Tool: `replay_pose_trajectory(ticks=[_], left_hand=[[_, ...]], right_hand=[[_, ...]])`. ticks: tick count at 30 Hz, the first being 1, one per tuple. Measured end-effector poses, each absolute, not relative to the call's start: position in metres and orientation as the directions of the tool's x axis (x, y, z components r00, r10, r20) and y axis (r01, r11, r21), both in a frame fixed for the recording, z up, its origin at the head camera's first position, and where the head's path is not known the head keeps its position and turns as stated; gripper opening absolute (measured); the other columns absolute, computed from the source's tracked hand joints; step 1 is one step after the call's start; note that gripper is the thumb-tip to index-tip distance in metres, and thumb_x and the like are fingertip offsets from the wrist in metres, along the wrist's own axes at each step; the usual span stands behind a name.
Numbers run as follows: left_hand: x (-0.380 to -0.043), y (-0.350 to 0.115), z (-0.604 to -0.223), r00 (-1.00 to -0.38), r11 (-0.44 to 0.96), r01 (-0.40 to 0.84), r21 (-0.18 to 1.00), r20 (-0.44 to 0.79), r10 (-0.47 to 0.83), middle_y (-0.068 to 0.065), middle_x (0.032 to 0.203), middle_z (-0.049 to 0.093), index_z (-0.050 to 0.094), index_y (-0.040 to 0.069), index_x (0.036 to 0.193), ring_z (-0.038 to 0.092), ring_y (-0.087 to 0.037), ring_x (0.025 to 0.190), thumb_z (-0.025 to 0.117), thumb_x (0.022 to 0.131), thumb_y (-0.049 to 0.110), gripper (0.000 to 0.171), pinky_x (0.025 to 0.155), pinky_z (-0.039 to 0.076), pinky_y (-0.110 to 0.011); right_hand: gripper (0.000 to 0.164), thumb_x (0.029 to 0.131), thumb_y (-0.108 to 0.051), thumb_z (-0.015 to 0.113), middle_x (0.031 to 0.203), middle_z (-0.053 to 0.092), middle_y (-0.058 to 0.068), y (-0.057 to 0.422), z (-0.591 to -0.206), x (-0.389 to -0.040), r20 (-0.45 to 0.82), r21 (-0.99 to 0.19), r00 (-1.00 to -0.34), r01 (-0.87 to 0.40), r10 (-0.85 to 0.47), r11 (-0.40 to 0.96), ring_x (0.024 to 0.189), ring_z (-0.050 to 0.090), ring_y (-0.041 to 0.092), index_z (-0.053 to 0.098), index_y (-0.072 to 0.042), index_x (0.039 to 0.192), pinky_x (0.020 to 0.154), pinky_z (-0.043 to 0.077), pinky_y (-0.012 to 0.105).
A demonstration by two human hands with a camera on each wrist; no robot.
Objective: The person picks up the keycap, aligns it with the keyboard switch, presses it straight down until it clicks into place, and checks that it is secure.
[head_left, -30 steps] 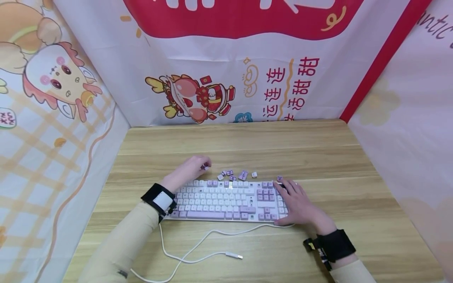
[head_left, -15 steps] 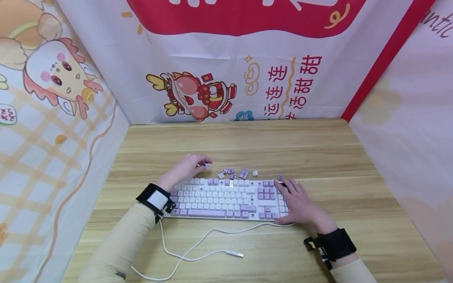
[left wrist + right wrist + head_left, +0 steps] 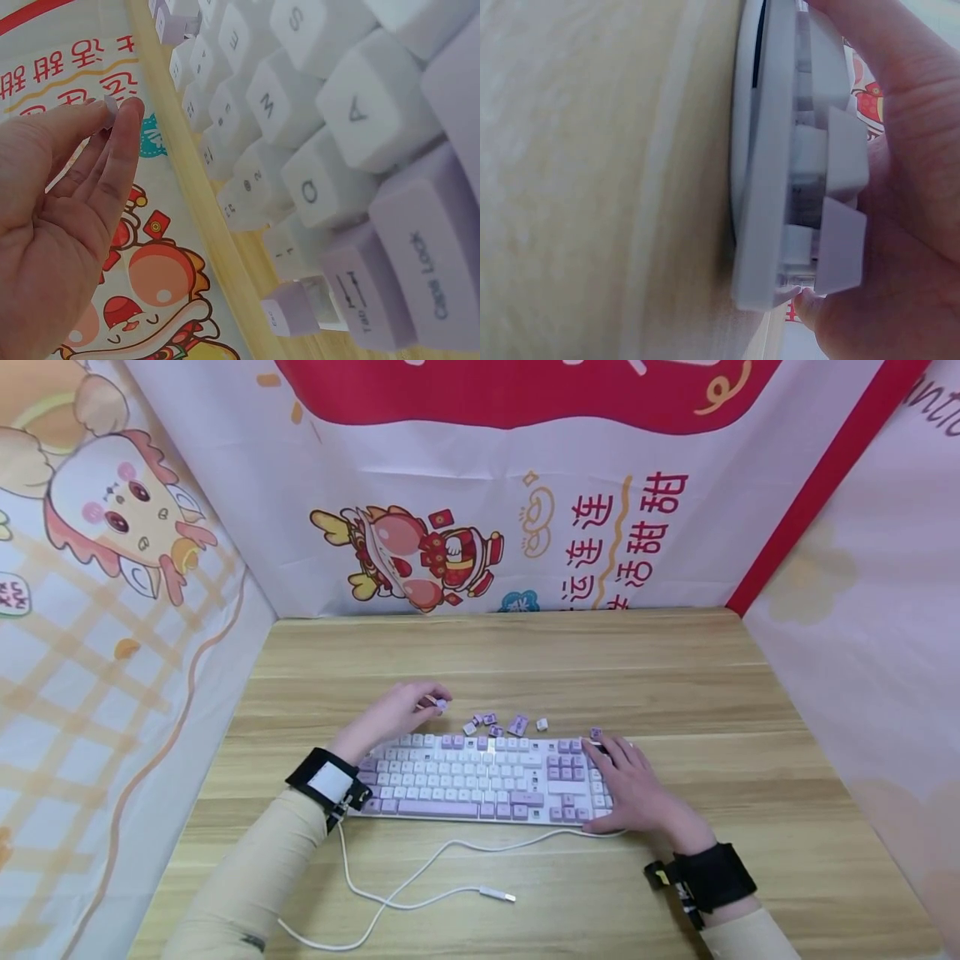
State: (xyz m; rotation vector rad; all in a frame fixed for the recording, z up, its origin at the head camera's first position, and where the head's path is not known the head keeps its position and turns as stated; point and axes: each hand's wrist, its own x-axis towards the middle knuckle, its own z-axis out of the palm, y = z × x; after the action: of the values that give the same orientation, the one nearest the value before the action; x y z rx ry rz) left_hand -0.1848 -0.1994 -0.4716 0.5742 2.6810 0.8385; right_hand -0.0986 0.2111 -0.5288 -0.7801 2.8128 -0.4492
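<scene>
Now the left hand (image 3: 397,710) has moved a bit farther from the keyboard (image 3: 442,777), pinching 1 purple key (image 3: 442,703) – so that key is well clear of it. Fingers spread, the right hand (image 3: 633,789) rests over the keyboard's right end – loose keys (image 3: 517,725) lie behind on the worktop (image 3: 660,668).

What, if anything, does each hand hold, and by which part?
Left hand: keycap, pinched; which faces, too small to tell. Right hand: spread over the right end of the keyboard, no clear grip.
</scene>
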Motion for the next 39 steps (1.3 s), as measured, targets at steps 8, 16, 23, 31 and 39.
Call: replay_pose_trajectory(ticks=[8,16,23,31,39], left_hand=[[-0.183,-0.195,-0.472,-0.874,0.758,0.335,0.56,-0.115,0.471,-0.004,0.131,0.067,0.065,0.017,0.129,0.062,-0.021,0.119,0.054,0.102,0.016,0.029,0.101,0.053,-0.042],[-0.178,-0.185,-0.474,-0.845,0.73,0.396,0.557,-0.091,0.527,-0.004,0.116,0.071,0.067,0.015,0.119,0.066,-0.018,0.103,0.058,0.1,0.014,0.021,0.092,0.056,-0.036],[-0.177,-0.179,-0.477,-0.827,0.714,0.426,0.555,-0.08,0.556,0.002,0.102,0.071,0.067,0.014,0.118,0.064,-0.008,0.085,0.068,0.095,0.02,0.024,0.076,0.056,-0.025],[-0.171,-0.17,-0.474,-0.842,0.741,0.384,0.552,-0.121,0.526,0.002,0.102,0.071,0.067,0.014,0.118,0.066,-0.01,0.09,0.071,0.093,0.018,0.026,0.082,0.057,-0.028],[-0.169,-0.166,-0.478,-0.834,0.746,0.423,0.514,-0.102,0.542,-0.001,0.114,0.07,0.068,0.016,0.12,0.067,-0.012,0.098,0.072,0.091,0.016,0.029,0.089,0.058,-0.031]], right_hand=[[0.126,0.063,-0.067,0.083,0.163,0.021,0.023,0.212,-0.531,-0.1,-0.1,-0.321,-0.841,-0.478,-0.531,0.817,0.147,0.022,0.047,0.023,-0.009,0.158,0.119,0.018,0.068],[0.125,0.063,-0.065,0.083,0.163,0.022,0.023,0.214,-0.53,-0.1,-0.096,-0.332,-0.839,-0.48,-0.536,0.812,0.146,0.021,0.047,0.023,-0.01,0.158,0.118,0.019,0.069],[0.126,0.063,-0.065,0.083,0.163,0.021,0.023,0.213,-0.53,-0.1,-0.103,-0.328,-0.842,-0.474,-0.53,0.817,0.147,0.021,0.047,0.023,-0.01,0.158,0.119,0.019,0.068],[0.125,0.063,-0.065,0.083,0.163,0.021,0.023,0.211,-0.528,-0.1,-0.103,-0.329,-0.842,-0.473,-0.529,0.817,0.147,0.022,0.048,0.023,-0.009,0.158,0.119,0.018,0.068],[0.125,0.062,-0.065,0.084,0.161,0.024,0.025,0.212,-0.529,-0.099,-0.076,-0.317,-0.838,-0.493,-0.54,0.81,0.145,0.025,0.048,0.025,-0.007,0.157,0.117,0.023,0.069]])
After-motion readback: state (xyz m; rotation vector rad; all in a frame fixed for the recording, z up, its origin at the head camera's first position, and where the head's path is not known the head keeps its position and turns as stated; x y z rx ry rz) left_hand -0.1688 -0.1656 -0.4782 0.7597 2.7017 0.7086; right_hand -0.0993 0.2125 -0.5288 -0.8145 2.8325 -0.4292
